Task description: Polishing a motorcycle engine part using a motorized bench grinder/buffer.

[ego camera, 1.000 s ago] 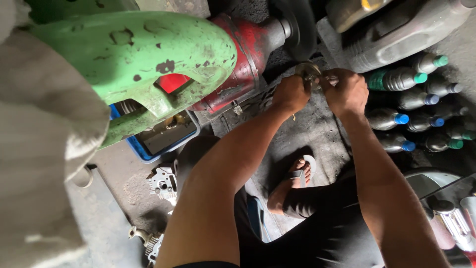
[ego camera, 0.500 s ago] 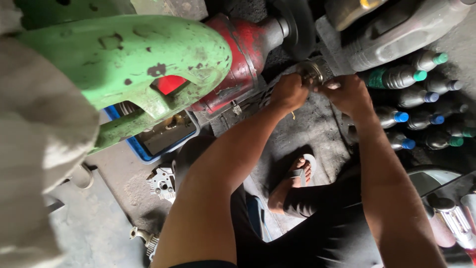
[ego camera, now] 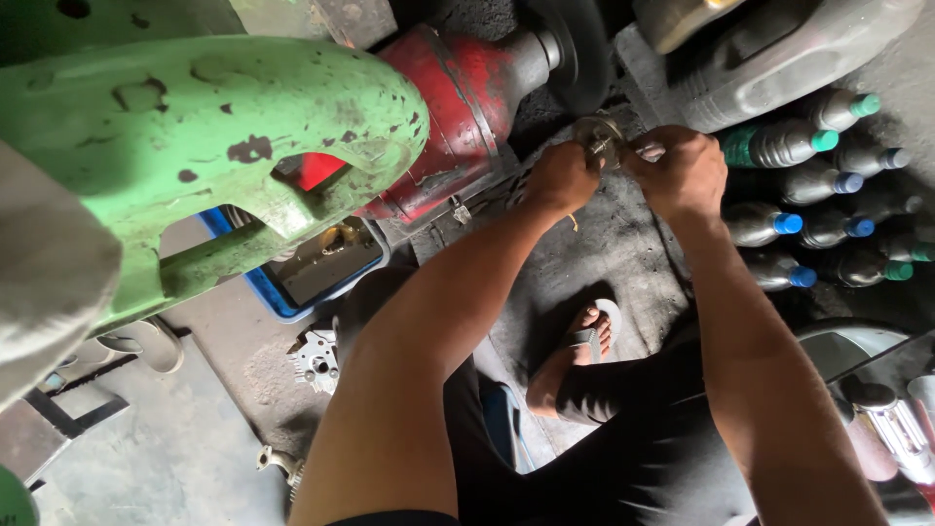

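Observation:
My left hand (ego camera: 562, 178) and my right hand (ego camera: 679, 171) are both closed around a small round metal part (ego camera: 598, 134) held between them, just below a dark grinding wheel (ego camera: 577, 54). The wheel sits on the shaft of a red motor housing (ego camera: 458, 107). My fingers hide most of the metal part. Both forearms reach forward from the bottom of the view.
A chipped green machine cover (ego camera: 185, 127) fills the upper left. A blue tray (ego camera: 292, 292) lies under it. Several dark bottles with blue and green caps (ego camera: 789, 224) lie at the right beside a grey jerrycan (ego camera: 779, 58). My sandalled foot (ego camera: 584, 351) rests on the dirty floor.
Both hands have shifted slightly while still holding the metal part by the wheel; the view has tilted a little. Nothing was picked up or let go.

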